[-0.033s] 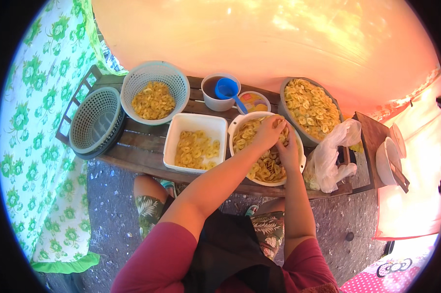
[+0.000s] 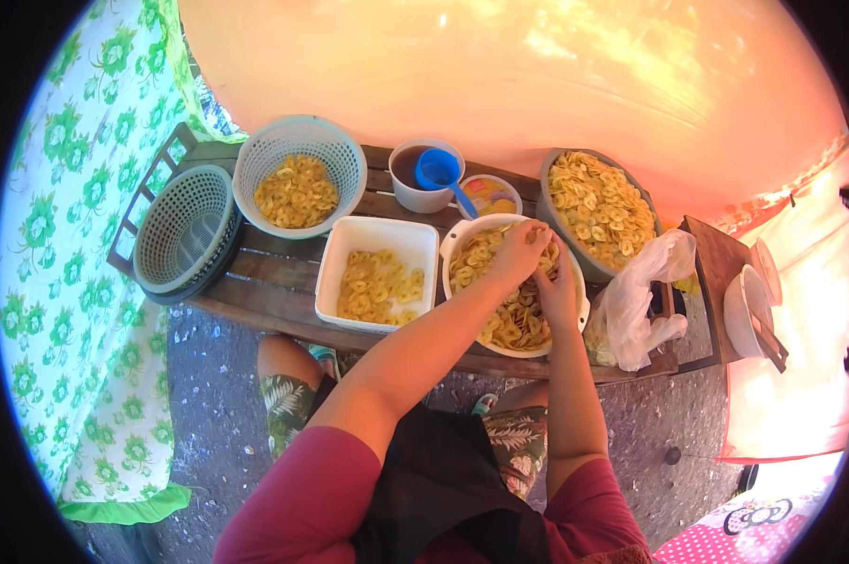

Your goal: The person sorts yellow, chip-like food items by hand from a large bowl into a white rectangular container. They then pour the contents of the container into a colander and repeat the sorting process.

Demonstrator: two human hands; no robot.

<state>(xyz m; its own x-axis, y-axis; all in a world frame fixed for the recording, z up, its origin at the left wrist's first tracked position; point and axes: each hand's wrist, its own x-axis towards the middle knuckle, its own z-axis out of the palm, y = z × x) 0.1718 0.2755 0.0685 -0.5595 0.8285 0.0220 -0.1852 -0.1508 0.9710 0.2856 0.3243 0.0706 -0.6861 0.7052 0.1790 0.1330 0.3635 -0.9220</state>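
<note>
A round white basin (image 2: 451, 246) with small side handles holds thin yellow banana chips (image 2: 515, 326). Both my hands meet over its far right part, fingertips nearly touching. My left hand (image 2: 520, 256) reaches across from the left, its fingers pinched together on chips. Just right of it, my right hand (image 2: 558, 289) has its fingers bent and closed on chips too. Yellow slices show between the two hands, but how many I hold is hidden. Left of the basin sits a square white tub (image 2: 328, 299) with a thinner layer of chips (image 2: 375, 288).
A grey tub (image 2: 543, 202) heaped with chips stands behind the basin, a clear plastic bag (image 2: 626, 315) right of it. Farther left are a pail (image 2: 415, 200) with a blue dipper (image 2: 436, 169), a colander (image 2: 246, 179) holding chips, and stacked baskets (image 2: 185, 235). All rest on a slatted wooden table (image 2: 283, 273).
</note>
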